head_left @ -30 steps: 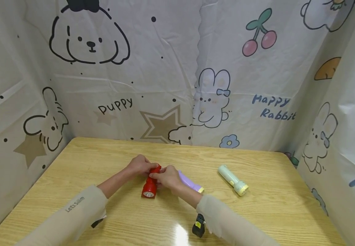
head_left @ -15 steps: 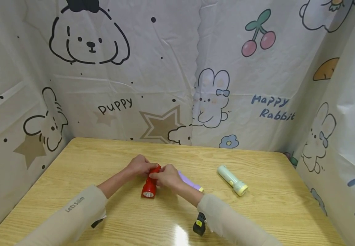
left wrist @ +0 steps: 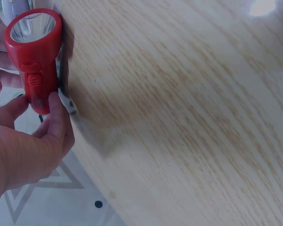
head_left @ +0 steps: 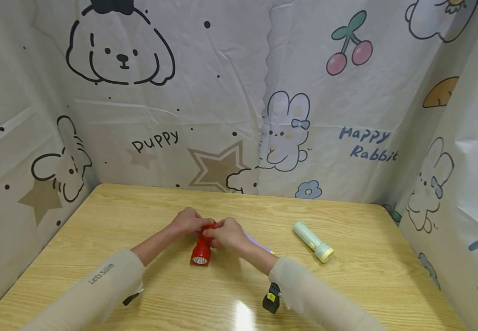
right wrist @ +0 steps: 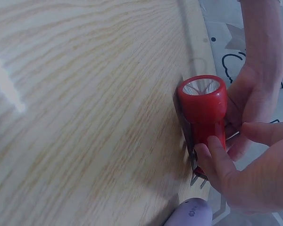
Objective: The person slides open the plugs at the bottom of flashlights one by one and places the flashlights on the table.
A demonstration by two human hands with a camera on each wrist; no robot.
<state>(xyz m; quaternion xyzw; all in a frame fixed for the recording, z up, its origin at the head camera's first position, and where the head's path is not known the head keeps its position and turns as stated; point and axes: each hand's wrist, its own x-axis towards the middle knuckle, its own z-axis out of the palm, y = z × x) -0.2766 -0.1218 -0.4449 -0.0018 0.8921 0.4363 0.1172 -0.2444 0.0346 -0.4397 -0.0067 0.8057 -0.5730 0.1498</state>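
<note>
Red torch (head_left: 201, 253) left of middle on the surface (head_left: 172, 299), lens towards the person, tail towards the back edge. Slide switch on its barrel, visible from the left wrist. A thin dark piece (right wrist: 181, 110) shows along its underside; cannot tell what it is.

Left hand (head_left: 188, 222): thumb and fingers pinching the torch's tail end. Right hand (head_left: 229, 233): pinching the barrel between thumb and fingers, just beside the left.

Purple torch (head_left: 258, 243) lying near, on the right hand's side, partly covered by that hand and forearm. Green torch (head_left: 311, 240) well apart, further right, its yellow-rimmed head angled towards the person.

Pale sleeves (head_left: 112, 280) on both forearms. Behind the surface, a white cloth (head_left: 222, 69) printed with puppy, rabbit, cherries, stars.
</note>
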